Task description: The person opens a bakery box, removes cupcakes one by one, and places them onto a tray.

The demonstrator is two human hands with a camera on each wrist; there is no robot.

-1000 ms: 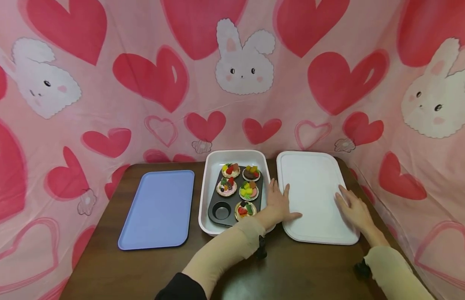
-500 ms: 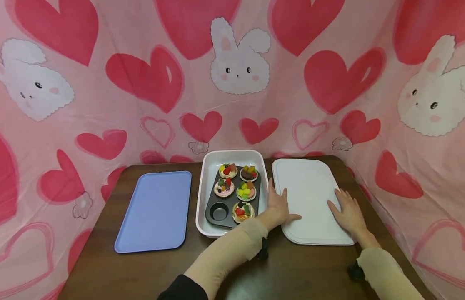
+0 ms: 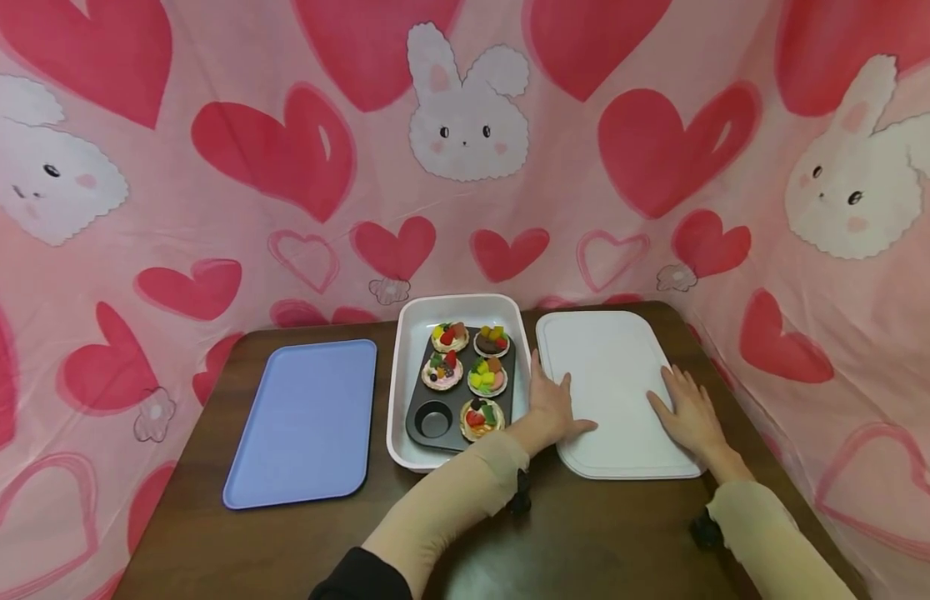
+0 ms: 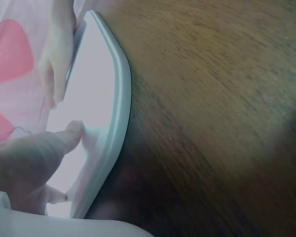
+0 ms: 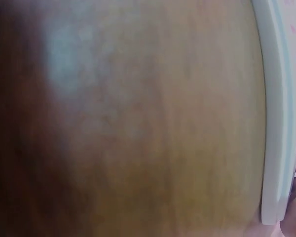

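A flat white lid-like panel [image 3: 611,392] with rounded corners and a thick rim lies on the right part of the table. My left hand [image 3: 551,410], fingers spread and straight, rests at its left edge, with the thumb over the top. At its right edge lies my right hand [image 3: 692,423], fingers extended. The left wrist view shows the panel's thick rim [image 4: 119,94] beside the left hand [image 4: 27,160]. In the right wrist view the pale rim [image 5: 276,118] stands over blurred wood, and the hand is mostly cut off. What lies under the panel is hidden.
Left of my left hand stands a white bin [image 3: 396,400] holding a dark muffin pan [image 3: 420,446] with several fruit tarts [image 3: 487,377]; one cup [image 3: 435,421] has no tart. A blue tray [image 3: 303,425] lies farther left. A pink heart-and-rabbit cloth [image 3: 547,192] hangs behind the table.
The white panel's far edge sits a little lower and nearer than one second ago, both hands staying at its sides. The whole view has drifted slightly.
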